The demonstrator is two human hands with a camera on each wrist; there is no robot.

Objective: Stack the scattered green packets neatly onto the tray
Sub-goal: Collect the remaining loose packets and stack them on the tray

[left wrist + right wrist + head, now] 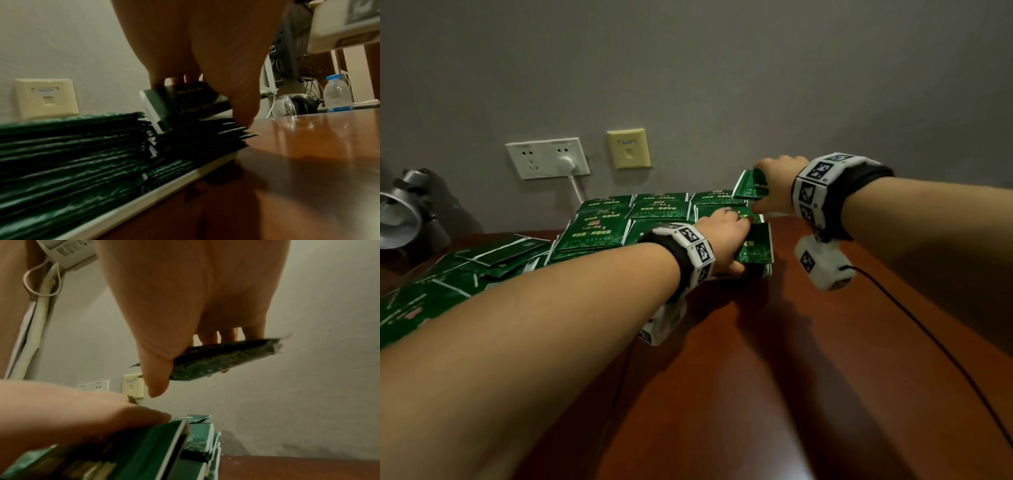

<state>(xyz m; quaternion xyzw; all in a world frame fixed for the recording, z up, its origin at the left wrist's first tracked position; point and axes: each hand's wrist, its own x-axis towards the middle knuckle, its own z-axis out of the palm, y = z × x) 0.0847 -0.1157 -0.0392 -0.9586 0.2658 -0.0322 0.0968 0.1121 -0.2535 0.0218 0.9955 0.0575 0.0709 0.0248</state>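
Note:
Green packets point(599, 229) lie in several neat stacks on a white tray point(144, 196) against the wall. More green packets point(465, 270) lie scattered on the table to its left. My right hand point(758, 188) hovers over the tray's back right corner and pinches a tilted green packet point(224, 356) between thumb and fingers. My left hand point(736, 240) reaches across to the front right stack, its fingers and thumb around a tilted packet point(185, 100) that sits on top of that stack. Most of the tray is hidden beneath the packets.
A brown wooden table point(791, 377) stretches toward me. On the wall behind are a white socket with a plug point(548, 157) and a beige socket point(629, 148). A metal lamp point(404, 212) stands at far left. Kettle point(296, 104) and water bottle point(337, 94) stand off to the right.

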